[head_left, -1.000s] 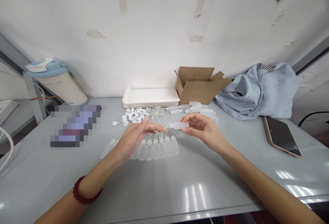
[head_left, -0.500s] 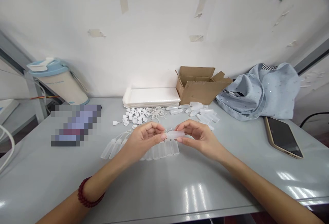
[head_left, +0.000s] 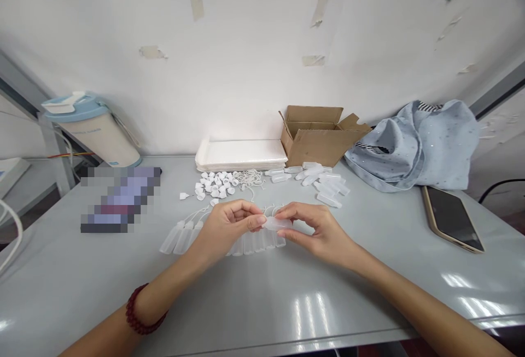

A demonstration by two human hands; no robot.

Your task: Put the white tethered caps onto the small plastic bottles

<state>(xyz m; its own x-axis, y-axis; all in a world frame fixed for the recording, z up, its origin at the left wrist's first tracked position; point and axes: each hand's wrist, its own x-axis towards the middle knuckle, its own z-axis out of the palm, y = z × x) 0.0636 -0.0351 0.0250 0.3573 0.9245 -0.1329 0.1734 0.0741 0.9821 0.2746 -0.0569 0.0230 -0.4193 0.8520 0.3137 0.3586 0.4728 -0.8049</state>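
Observation:
A small translucent plastic bottle [head_left: 274,224] lies sideways between my hands, above the grey table. My left hand [head_left: 229,228] pinches its left end between thumb and fingers; that end is mostly hidden. At the other end, the thumb and fingers of my right hand [head_left: 322,231] grip the bottle's body. Beneath and beside my hands runs a row of similar bottles [head_left: 179,239] with white caps and looped cords, partly covered by my left hand. Beyond are loose white caps [head_left: 217,182], a tangle of white cords [head_left: 251,178] and a scatter of uncapped bottles [head_left: 328,187].
At the wall stand a stack of white padded envelopes [head_left: 246,152] and an open cardboard box [head_left: 318,146]. A light blue cloth bag [head_left: 430,144] and a phone [head_left: 453,218] lie right. On the left are a tumbler [head_left: 102,133] and a blurred-out flat item [head_left: 123,201].
Both hands have lowered slightly toward the table with the bottle. My right fingers have shifted a little left along its body, and the bottle now tilts slightly.

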